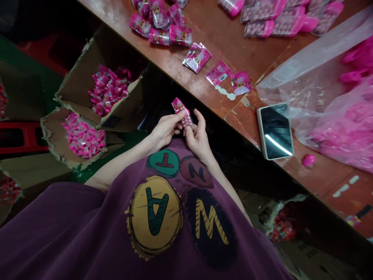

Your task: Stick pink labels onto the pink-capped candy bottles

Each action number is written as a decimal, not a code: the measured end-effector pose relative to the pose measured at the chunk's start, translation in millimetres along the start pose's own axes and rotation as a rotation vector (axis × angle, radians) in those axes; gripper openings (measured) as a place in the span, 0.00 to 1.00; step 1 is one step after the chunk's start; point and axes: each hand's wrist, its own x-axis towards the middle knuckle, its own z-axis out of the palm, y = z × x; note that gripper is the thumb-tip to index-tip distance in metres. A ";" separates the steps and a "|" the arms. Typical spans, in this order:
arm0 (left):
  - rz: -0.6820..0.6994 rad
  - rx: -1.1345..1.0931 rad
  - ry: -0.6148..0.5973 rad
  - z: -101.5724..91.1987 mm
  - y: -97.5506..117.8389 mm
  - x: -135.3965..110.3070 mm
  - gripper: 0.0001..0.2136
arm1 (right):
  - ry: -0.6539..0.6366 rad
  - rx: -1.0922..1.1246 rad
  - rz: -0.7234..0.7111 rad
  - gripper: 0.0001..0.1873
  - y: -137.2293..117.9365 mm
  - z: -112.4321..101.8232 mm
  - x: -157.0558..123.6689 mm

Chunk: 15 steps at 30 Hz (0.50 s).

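A small clear candy bottle (187, 121) filled with pink balls is held in front of my shirt, just off the table edge. A shiny pink printed label sleeve (178, 104) covers its far end. My left hand (166, 131) grips it from the left, thumb on the label and fingers curled beneath. My right hand (198, 137) holds the near end, its thumb pressed on the bottle and index finger raised beside it. The underside of the bottle is hidden by my fingers. On the table beyond lie flat pink label sleeves (197, 57), some stacked and others loose.
Labelled bottles (180, 35) and unlabelled ones (258, 28) are piled at the table's back. A phone (275, 131), a pink cap (309, 160) and a plastic bag (344, 116) of pink parts lie at right. Cardboard boxes (116, 112) with pink pieces stand left, below the table.
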 end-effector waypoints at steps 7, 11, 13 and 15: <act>0.039 -0.054 0.004 2.5 -9.2 1.0 0.14 | -0.058 0.239 0.125 0.41 -3.7 0.4 2.7; 0.013 -0.061 -0.046 -1.5 -6.0 -0.5 0.14 | -0.025 0.121 0.075 0.41 -1.6 2.6 1.4; 0.011 -0.081 -0.037 -4.1 -4.2 -1.1 0.14 | -0.006 -0.002 0.009 0.40 1.0 3.2 0.2; 0.007 -0.108 -0.042 -6.1 -2.2 -1.5 0.14 | 0.020 -0.095 -0.047 0.39 1.7 3.0 -0.8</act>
